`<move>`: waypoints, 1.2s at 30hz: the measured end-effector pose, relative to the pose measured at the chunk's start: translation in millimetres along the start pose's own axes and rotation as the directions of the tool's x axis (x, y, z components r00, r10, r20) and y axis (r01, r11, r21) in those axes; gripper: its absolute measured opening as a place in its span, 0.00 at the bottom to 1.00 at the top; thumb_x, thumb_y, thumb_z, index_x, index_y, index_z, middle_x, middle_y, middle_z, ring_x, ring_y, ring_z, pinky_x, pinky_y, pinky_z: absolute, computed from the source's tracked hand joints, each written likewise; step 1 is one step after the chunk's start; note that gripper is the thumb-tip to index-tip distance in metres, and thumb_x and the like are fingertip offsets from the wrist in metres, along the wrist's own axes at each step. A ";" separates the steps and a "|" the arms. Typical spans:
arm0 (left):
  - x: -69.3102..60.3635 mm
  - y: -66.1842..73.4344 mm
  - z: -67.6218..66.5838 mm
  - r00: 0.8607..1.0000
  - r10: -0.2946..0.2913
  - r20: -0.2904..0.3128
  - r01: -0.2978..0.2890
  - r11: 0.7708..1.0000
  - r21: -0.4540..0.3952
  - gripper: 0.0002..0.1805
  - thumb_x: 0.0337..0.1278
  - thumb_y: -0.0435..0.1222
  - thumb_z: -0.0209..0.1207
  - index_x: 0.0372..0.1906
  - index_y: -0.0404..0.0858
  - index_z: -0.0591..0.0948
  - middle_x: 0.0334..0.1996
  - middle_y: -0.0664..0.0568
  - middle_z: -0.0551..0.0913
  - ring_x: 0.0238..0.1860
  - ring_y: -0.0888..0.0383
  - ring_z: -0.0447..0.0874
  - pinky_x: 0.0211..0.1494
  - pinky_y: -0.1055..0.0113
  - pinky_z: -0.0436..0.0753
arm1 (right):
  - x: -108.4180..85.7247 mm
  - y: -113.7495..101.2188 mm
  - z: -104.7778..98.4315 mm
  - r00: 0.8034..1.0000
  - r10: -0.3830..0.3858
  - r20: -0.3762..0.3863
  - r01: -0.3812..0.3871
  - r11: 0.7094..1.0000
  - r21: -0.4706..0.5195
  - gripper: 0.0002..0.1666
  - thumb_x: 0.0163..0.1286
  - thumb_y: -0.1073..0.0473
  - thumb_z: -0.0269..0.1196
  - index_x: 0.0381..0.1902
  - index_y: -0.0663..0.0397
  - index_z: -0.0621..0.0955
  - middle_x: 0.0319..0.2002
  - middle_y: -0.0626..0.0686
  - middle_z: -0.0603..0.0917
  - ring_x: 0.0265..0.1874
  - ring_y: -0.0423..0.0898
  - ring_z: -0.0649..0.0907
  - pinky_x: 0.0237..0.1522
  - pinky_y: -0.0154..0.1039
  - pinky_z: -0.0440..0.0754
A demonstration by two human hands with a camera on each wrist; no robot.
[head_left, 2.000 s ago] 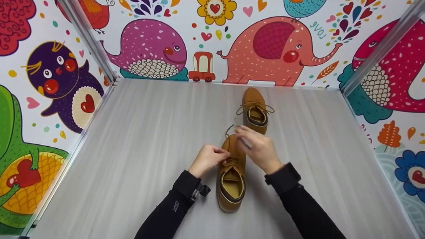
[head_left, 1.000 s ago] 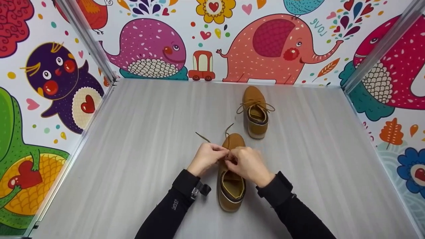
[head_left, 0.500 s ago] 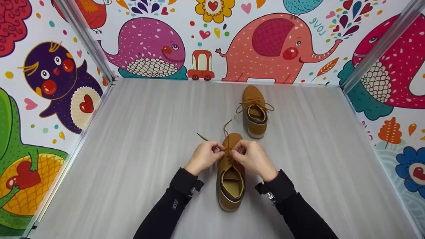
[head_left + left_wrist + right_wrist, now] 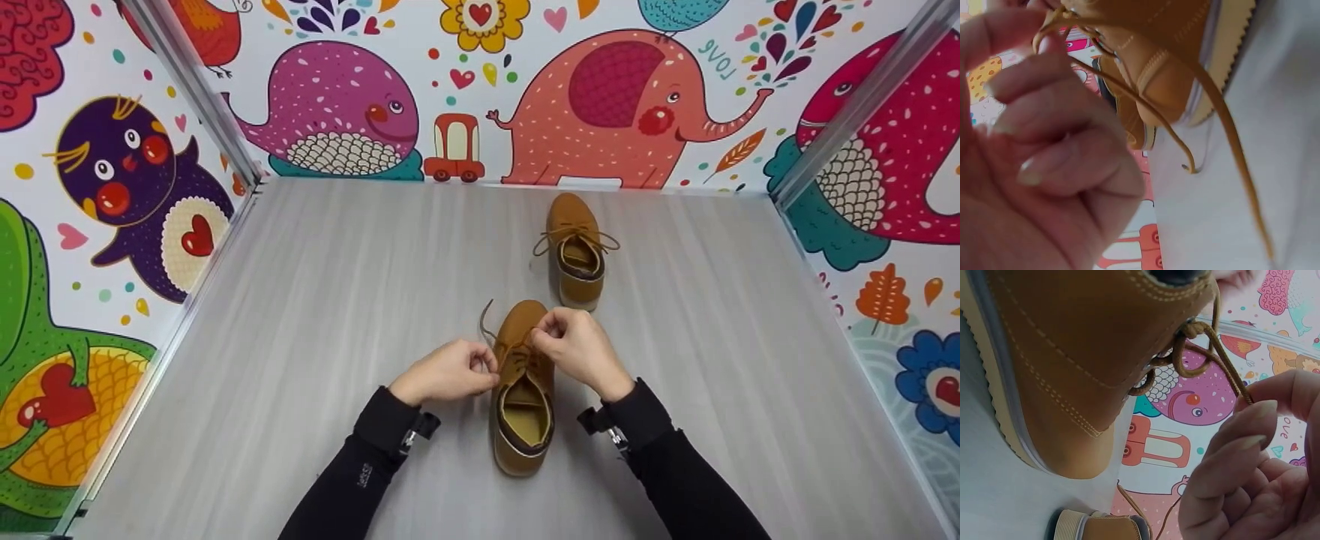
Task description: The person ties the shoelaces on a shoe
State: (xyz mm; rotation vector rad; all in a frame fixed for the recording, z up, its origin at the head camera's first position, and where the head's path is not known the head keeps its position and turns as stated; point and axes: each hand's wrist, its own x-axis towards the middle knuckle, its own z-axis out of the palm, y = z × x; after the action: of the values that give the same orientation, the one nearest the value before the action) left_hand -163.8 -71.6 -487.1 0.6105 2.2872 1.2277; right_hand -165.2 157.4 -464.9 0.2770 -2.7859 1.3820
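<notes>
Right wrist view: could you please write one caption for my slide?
A right hand pinches the lace of a tan shoe, with a second shoe and a cartoon wall beyond.

From above, the head view faces forward and down; close, sideways-turned wrist views share the nearer shoe [image 4: 519,454].

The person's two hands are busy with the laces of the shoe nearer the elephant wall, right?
Not that shoe: the head view shows the left hand and right hand busy with the laces of the near shoe, farther from the wall.
</notes>
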 end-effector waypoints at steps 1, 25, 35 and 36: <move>-2.7 -1.6 -1.2 1.000 -0.004 0.011 0.004 1.000 0.018 0.02 0.58 0.35 0.63 0.32 0.43 0.81 0.19 0.59 0.76 0.19 0.63 0.72 0.25 0.69 0.72 | -0.3 -0.3 -0.2 1.000 0.001 0.000 -0.001 1.000 0.002 0.04 0.60 0.62 0.65 0.26 0.51 0.82 0.21 0.43 0.78 0.23 0.43 0.76 0.29 0.38 0.73; -54.9 -38.7 -40.1 0.997 -0.073 -0.027 0.074 0.997 0.030 0.07 0.60 0.38 0.64 0.34 0.38 0.87 0.25 0.58 0.82 0.27 0.57 0.79 0.31 0.67 0.75 | -0.8 -3.2 -1.9 1.000 0.004 -0.005 -0.004 1.000 0.010 0.03 0.59 0.63 0.65 0.26 0.51 0.82 0.21 0.44 0.77 0.23 0.42 0.76 0.29 0.37 0.72; -36.0 -13.6 -25.3 0.970 -0.102 -0.221 -0.033 0.844 -0.535 0.10 0.61 0.37 0.66 0.40 0.33 0.85 0.32 0.48 0.88 0.30 0.55 0.81 0.35 0.68 0.78 | -0.5 -4.3 -2.9 1.000 0.005 0.001 -0.005 1.000 0.023 0.03 0.60 0.63 0.66 0.27 0.52 0.82 0.21 0.44 0.77 0.23 0.42 0.75 0.27 0.35 0.72; -34.4 -9.4 -23.3 0.968 -0.103 -0.228 -0.055 0.799 -0.599 0.09 0.61 0.36 0.66 0.40 0.33 0.85 0.31 0.48 0.88 0.29 0.58 0.81 0.34 0.70 0.78 | -0.5 -4.4 -3.1 1.000 0.003 0.002 -0.003 1.000 0.025 0.03 0.60 0.63 0.66 0.27 0.52 0.82 0.21 0.44 0.77 0.23 0.42 0.75 0.27 0.35 0.72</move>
State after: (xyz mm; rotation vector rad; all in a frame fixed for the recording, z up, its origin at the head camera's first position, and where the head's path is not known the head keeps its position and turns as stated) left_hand -151.9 -111.3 -477.1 0.1907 1.8923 1.9912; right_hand -164.2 157.2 -459.6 0.2748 -2.7740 1.4185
